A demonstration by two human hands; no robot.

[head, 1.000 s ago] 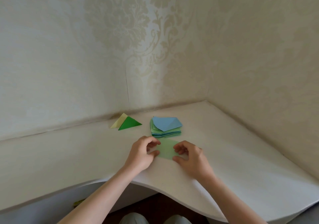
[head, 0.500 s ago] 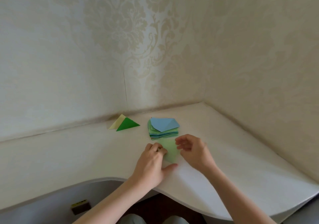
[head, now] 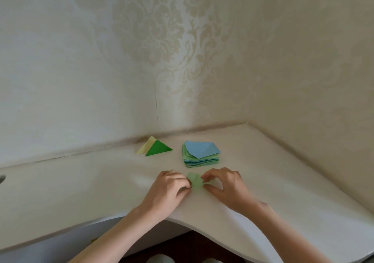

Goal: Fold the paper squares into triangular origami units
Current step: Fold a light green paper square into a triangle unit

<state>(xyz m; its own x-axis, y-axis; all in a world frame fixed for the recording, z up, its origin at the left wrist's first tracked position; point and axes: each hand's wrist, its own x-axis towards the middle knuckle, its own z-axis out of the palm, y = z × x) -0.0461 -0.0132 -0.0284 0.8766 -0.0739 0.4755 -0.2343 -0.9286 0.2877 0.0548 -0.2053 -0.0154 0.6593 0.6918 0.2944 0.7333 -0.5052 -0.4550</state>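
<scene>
Both hands, left hand (head: 168,189) and right hand (head: 226,187), pinch the pale green paper (head: 195,182) mid-fold on the worktop (head: 101,185), at 6 o'clock of the paper stack (head: 200,157); next, probably creasing it flat.

Soft daylight, mild blur, wide-angle edge bending

I see both of my hands meeting over a small pale green paper (head: 196,184) near the worktop's (head: 81,189) curved front edge. Just beyond them, a stack of paper squares (head: 200,157) blocks the far path. Left of the stack, with a gap between, lie a green triangle (head: 157,148) and a yellow triangle (head: 146,145). Bare worktop opens left and right. Walls (head: 303,70) close the far corner.
</scene>
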